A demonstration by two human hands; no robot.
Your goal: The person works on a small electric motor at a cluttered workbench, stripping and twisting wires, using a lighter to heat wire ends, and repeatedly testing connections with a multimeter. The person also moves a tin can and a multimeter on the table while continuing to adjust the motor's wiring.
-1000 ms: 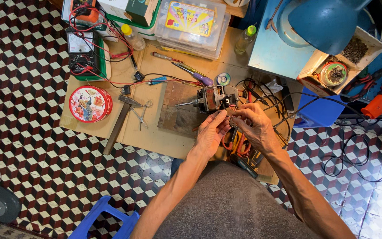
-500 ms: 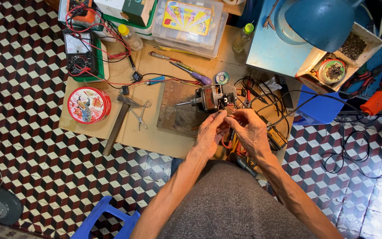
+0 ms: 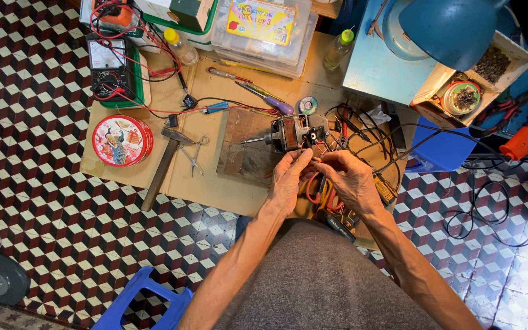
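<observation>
Head view: a small motor (image 3: 293, 132) lies on its side on a worn wooden board (image 3: 245, 146), shaft pointing left. The board gives it a firm bed on the low cardboard-covered bench (image 3: 215, 183) and puts its wired end just in front of the person. Both hands meet at that near right end of the motor, where thin leads come out. The left hand (image 3: 288, 177) has its fingers bent, the tips pinched together at the motor's near edge, seemingly on a thin wire; the wire itself is too small to make out. The right hand (image 3: 349, 177) is likewise curled, thumb and forefinger closed toward the left fingertips, so the two pinches nearly touch. What it holds, if anything, I cannot tell. Red and orange wires (image 3: 319, 192) loop under the hands.

Tools lie within reach to the left: a hammer (image 3: 161, 166), small pliers (image 3: 195, 154), screwdrivers (image 3: 258, 91) on the far side. A round red tin (image 3: 121, 140) and a multimeter (image 3: 108, 67) sit further left, leads trailing toward the middle. A blue lamp (image 3: 447, 27) hangs far right.
</observation>
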